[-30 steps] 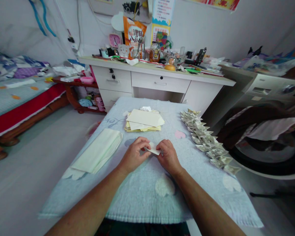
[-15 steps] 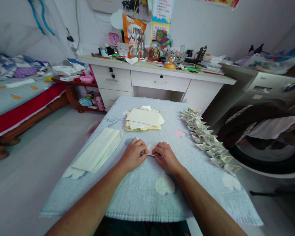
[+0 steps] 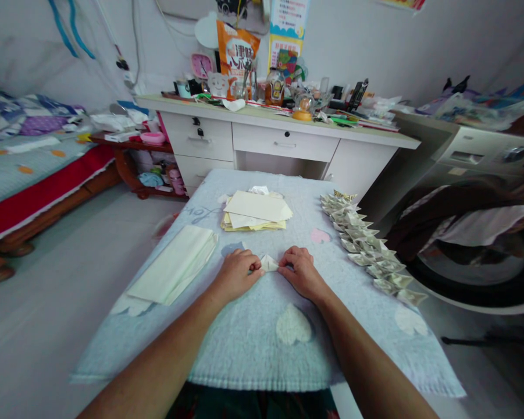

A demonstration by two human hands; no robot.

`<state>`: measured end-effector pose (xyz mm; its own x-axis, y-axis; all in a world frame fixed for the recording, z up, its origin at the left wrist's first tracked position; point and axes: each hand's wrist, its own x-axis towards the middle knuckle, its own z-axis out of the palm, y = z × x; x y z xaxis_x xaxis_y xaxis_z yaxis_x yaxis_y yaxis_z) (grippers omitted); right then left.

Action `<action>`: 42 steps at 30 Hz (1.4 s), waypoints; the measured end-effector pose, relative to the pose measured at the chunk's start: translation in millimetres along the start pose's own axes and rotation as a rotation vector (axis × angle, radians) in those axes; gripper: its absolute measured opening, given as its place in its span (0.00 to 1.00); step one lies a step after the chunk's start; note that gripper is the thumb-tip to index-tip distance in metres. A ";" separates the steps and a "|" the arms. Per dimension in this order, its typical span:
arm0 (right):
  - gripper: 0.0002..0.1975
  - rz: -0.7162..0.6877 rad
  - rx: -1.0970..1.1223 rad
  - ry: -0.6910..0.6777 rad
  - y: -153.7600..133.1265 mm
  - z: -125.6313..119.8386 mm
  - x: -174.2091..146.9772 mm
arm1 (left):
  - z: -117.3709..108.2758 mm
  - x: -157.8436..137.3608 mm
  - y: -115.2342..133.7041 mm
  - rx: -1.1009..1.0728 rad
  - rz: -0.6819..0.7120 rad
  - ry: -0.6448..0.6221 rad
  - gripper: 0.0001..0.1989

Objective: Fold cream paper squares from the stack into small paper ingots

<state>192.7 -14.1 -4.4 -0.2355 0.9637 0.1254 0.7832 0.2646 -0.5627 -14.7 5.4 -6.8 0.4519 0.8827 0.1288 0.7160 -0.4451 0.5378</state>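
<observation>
Between my two hands is a small folded paper boat (image 3: 269,263), pale, with a peak in its middle and a point at each side. My left hand (image 3: 243,270) pinches its left tip between thumb and fingers. On the other side my right hand (image 3: 300,267) grips the right tip, fingers curled. Beyond them lies a stack of cream and yellow paper sheets (image 3: 257,208). A folded bundle of pale green paper (image 3: 174,265) rests left of my left hand. Several finished-looking folded paper boats (image 3: 366,244) stand nested in a long row at the right.
A light blue cloth (image 3: 253,349) covers the table. Behind it stands a white desk (image 3: 283,142) crowded with jars, a pink clock (image 3: 202,66) and an orange bag (image 3: 236,58). An open washing machine (image 3: 475,244) is on the right, a bed (image 3: 35,174) on the left.
My hands have drawn slightly apart, the right one moving right. The paper between them is now spread wider, showing its pointed ends and middle peak.
</observation>
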 end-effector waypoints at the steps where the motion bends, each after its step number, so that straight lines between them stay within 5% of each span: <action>1: 0.02 0.011 -0.005 0.000 -0.4 0.8 0.6 | 0.5 0.6 0.3 0.000 -0.005 0.002 0.07; 30: 0.10 0.152 -0.195 0.111 -5.5 15.4 4.6 | 10.0 -3.5 9.7 0.339 -0.151 0.128 0.13; 42: 0.11 0.170 -0.247 0.092 -5.0 17.9 6.3 | 8.5 -1.1 11.0 0.256 -0.154 0.160 0.07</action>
<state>177.0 -10.0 -15.4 -0.0449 0.9909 0.1267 0.9258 0.0889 -0.3674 -2.9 -1.7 -8.1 0.2532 0.9459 0.2026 0.8888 -0.3102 0.3373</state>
